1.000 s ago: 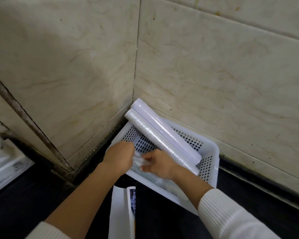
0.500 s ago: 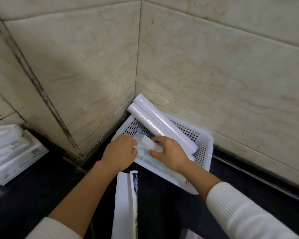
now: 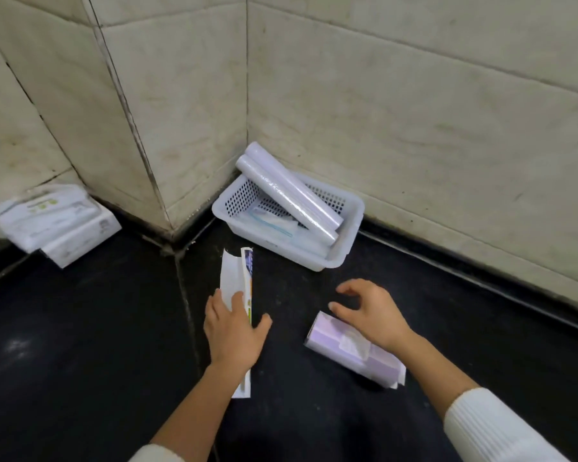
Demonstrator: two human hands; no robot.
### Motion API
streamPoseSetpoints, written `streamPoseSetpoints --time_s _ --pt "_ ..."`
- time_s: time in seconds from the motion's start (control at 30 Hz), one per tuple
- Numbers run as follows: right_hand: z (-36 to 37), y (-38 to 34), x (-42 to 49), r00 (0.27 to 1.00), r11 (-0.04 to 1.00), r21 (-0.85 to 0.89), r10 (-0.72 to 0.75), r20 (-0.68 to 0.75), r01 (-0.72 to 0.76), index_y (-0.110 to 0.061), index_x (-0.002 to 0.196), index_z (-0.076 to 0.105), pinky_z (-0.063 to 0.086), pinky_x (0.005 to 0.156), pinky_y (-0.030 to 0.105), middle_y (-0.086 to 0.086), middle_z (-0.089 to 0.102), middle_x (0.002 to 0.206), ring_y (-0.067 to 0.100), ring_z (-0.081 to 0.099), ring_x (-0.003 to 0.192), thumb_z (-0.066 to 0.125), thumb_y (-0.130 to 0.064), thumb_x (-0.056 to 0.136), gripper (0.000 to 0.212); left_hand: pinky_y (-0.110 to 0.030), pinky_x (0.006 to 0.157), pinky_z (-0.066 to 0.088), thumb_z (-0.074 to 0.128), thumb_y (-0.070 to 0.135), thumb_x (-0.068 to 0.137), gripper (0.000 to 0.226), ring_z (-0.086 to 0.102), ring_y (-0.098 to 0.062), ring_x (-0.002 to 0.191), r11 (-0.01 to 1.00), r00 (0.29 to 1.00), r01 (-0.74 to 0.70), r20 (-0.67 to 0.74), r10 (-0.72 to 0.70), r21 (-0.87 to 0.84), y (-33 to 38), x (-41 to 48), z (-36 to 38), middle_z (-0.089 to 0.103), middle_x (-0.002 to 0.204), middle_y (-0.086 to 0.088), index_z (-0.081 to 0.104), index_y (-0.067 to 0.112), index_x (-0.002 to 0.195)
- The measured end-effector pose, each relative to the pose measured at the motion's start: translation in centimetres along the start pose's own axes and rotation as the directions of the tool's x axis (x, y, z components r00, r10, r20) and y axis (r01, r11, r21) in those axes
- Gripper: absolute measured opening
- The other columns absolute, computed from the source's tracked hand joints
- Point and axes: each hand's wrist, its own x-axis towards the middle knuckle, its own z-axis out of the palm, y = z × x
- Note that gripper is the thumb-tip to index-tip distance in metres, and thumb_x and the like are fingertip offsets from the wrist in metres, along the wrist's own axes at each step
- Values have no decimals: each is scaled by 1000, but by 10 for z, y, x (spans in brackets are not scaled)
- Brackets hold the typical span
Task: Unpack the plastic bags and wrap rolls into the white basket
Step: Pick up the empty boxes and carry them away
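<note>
a black floor runs into a corner of pale marble-look wall tiles, and the white basket [image 3: 342, 253] sits pushed into that corner, likely so it stays put while being filled. two wrap rolls [image 3: 289, 195] lie slanted in the basket, their far ends propped over its back rim because they are longer than it is; a clear bag [image 3: 272, 223] with a blue strip lies flat beneath them. in front of the basket, the left hand [image 3: 232, 331] rests palm down on a flat white box [image 3: 239, 281], fingers spread and pressing rather than closed round it, probably to steady or gather it. nearer than the basket and to its right, the right hand [image 3: 371, 311] hovers with fingers loosely curled and apart over a purple pack [image 3: 351, 350], holding nothing as far as can be seen. far left of the basket, white packets [image 3: 52, 223] lean against the wall. print on box, pack and packets is too blurred to read.
</note>
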Motion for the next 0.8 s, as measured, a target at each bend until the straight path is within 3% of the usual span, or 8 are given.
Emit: streamPoseSetpoints --time_s 0.07,0.13,0.23,0.37,0.53,0.7,0.8 --pt "4 23 -25 993 990 -139 55 109 -40 -23 128 56 43 94 25 -5 60 125 12 53 114 69 -53 76 61 -51 113 29 59 56 83 76 11 -37 143 997 995 79 55 -79 2 -4 -17 7 10 156 -21 32 18 142" --pt "9 39 -42 967 948 -312 136 216 -63 -24 138 44 40 101 36 -3 51 135 19 44 126 70 -55 71 78 -49 106 39 64 48 82 68 24 -36 135 992 989 122 86 -122 6 -9 -28 8 22 151 -20 40 14 136" --pt "15 47 -57 946 913 -400 193 261 -76 -24 135 40 40 99 40 2 51 133 25 45 124 71 -41 71 74 -46 93 49 62 28 85 50 43 -32 119 991 990 125 77 -121 -45 -15 -43 4 44 132 -15 51 6 129" --pt "13 38 -67 958 967 -248 122 260 -55 -21 128 44 46 95 41 5 55 124 24 51 114 72 -34 70 66 -44 83 54 65 19 84 46 60 -32 101 969 990 141 11 -141 -202 -13 -76 -5 51 122 -13 55 4 126" --pt "15 15 -85 963 989 -36 -130 236 143 -16 121 48 49 78 32 3 57 113 20 55 99 73 -33 70 60 -34 71 50 69 21 80 44 59 -26 88 929 952 180 -179 -247 -325 -11 -152 -10 51 119 -8 58 8 121" --pt "47 -8 -145 855 908 137 -419 306 396 -19 123 49 45 75 27 -6 54 108 14 54 94 74 -32 70 60 -19 63 37 67 19 79 45 57 -22 88 829 802 302 -345 -488 -471 -23 -277 14 55 117 -9 59 10 123" --pt "77 -24 -213 744 864 194 -500 443 465 -19 123 50 45 75 30 -3 57 110 17 56 96 75 -31 70 60 -24 68 38 65 16 79 44 57 -25 89 738 704 403 -332 -628 -541 -37 -375 29 57 116 -11 60 11 122"
